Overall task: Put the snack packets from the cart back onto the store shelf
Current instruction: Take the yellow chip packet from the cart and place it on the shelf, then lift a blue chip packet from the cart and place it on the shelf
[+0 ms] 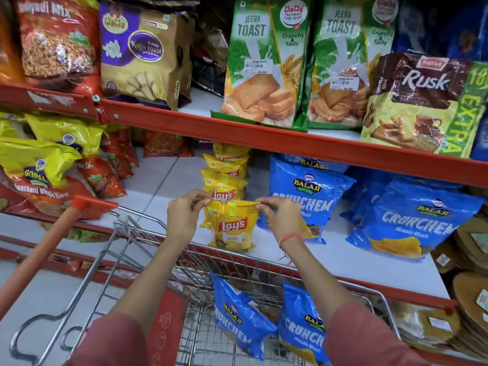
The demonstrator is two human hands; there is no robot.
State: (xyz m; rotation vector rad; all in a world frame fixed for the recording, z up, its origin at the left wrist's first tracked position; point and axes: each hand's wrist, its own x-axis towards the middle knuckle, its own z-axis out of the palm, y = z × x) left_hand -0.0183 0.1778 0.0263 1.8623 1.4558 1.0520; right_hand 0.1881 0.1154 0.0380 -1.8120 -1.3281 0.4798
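Note:
A yellow Lay's packet [232, 225] stands upright on the white shelf board [343, 262], at the front of a row of yellow Lay's packets [224, 180]. My left hand [184, 215] pinches its top left corner and my right hand [280, 217] pinches its top right corner. Below my arms, two blue Balaji Crunchem packets [237, 315] [303, 331] lean upright inside the wire cart [126, 233].
Blue Balaji Crunchem packets [412, 220] fill the shelf to the right of the Lay's row. Yellow and red snack bags [39, 170] lie to the left. A red shelf rail [264, 138] runs overhead with toast and rusk packs above. The cart's orange handle [39, 249] slants at left.

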